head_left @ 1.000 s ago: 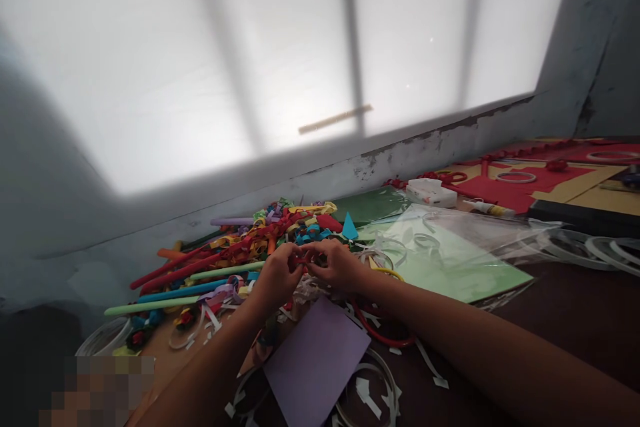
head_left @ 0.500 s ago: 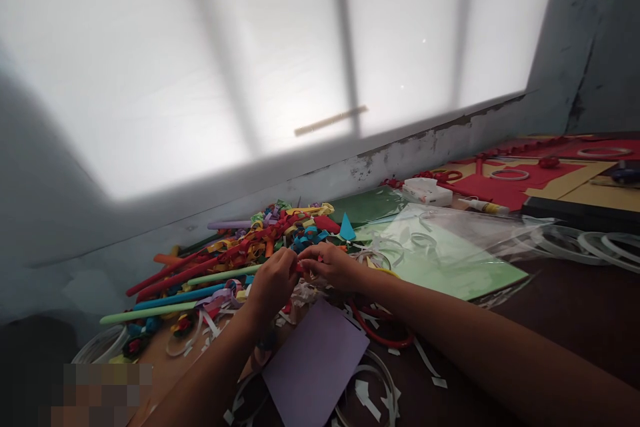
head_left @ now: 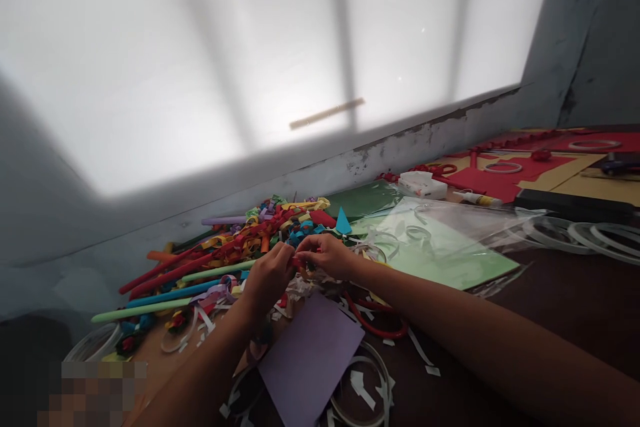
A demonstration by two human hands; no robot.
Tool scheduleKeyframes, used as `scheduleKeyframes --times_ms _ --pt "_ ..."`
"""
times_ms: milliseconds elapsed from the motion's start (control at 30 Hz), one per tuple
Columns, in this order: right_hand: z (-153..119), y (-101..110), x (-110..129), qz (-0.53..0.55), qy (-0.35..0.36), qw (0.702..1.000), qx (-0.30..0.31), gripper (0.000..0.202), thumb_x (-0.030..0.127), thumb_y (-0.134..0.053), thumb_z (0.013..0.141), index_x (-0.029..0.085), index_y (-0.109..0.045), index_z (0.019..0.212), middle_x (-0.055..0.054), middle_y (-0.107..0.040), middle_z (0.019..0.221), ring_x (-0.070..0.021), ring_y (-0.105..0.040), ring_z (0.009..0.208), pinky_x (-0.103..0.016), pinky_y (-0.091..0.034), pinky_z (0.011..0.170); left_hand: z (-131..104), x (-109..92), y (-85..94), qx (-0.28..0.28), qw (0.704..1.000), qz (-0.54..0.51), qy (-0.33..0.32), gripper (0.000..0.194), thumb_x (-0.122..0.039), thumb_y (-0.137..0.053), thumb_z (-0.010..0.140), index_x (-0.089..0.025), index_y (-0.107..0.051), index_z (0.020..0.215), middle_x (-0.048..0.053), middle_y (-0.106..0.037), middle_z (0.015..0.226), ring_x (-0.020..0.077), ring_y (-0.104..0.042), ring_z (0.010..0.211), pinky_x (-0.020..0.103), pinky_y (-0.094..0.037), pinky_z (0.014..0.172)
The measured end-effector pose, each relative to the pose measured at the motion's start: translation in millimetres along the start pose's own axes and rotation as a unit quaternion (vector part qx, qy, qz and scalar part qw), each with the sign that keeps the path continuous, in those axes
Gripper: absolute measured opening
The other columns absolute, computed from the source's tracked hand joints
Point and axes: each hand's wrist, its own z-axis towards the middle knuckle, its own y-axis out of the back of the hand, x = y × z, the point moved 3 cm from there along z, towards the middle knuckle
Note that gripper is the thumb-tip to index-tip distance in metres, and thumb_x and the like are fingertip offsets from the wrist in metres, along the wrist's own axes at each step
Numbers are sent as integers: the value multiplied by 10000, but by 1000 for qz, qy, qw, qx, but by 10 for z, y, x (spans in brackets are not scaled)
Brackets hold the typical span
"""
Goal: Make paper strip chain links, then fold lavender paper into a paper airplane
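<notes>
My left hand (head_left: 270, 273) and my right hand (head_left: 327, 257) meet above the cluttered table, fingertips almost touching. Between them is a small red piece (head_left: 299, 262), perhaps paper, mostly hidden by the fingers. Both hands are closed in a pinch on it. A purple paper sheet (head_left: 313, 357) lies just below the hands. Behind them rises a heap of colourful paper strips (head_left: 260, 230), with a blue paper cone (head_left: 343, 221) at its right side. Rolled paper tubes, among them a light green one (head_left: 145, 310), stick out to the left.
Light green sheets in clear plastic (head_left: 450, 260) lie to the right. Beyond are a white box (head_left: 423, 185), a glue bottle (head_left: 477, 198) and red paper (head_left: 505, 183). White rings (head_left: 607, 240) rest at the right edge, and paper scraps (head_left: 363, 390) are scattered in front.
The view has shifted slightly, so the scene sits a little further left and higher. Both hands stay together on the red piece, with small finger movements.
</notes>
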Motion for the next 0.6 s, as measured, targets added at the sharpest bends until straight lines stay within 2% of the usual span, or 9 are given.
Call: scheduleKeyframes --times_ms 133,200,400,600 --pt "-4 -9 -7 7 19 1000 17 321 364 -616 985 159 -611 1232 -81 -651 1184 -215 -670 979 -408 -584 829 6 2 4 9 1000 -11 9 320 -355 -615 960 -172 -612 1222 89 -651 1207 212 -665 999 419 -581 846" --pt "-6 -11 -12 -4 32 999 6 312 366 -617 985 156 -619 1216 -76 -656 1169 -213 -672 966 -400 -585 819 10 -5 10 16 1000 -17 19 322 -356 -616 959 -173 -611 1224 90 -650 1211 214 -665 1004 422 -580 850" --pt "1 21 -59 -76 68 991 -84 297 352 -618 984 170 -622 1219 -83 -647 1206 -213 -664 994 -408 -579 845 61 -35 16 42 995 -48 80 323 -357 -614 960 -179 -611 1230 94 -644 1233 218 -660 1024 430 -576 868" --pt "-45 206 -69 -189 88 962 -178 303 351 -610 989 180 -613 1239 -93 -632 1245 -222 -653 1040 -433 -567 885 123 30 42 63 984 -100 135 341 -360 -623 954 -167 -607 1234 90 -650 1216 221 -667 1010 428 -581 852"
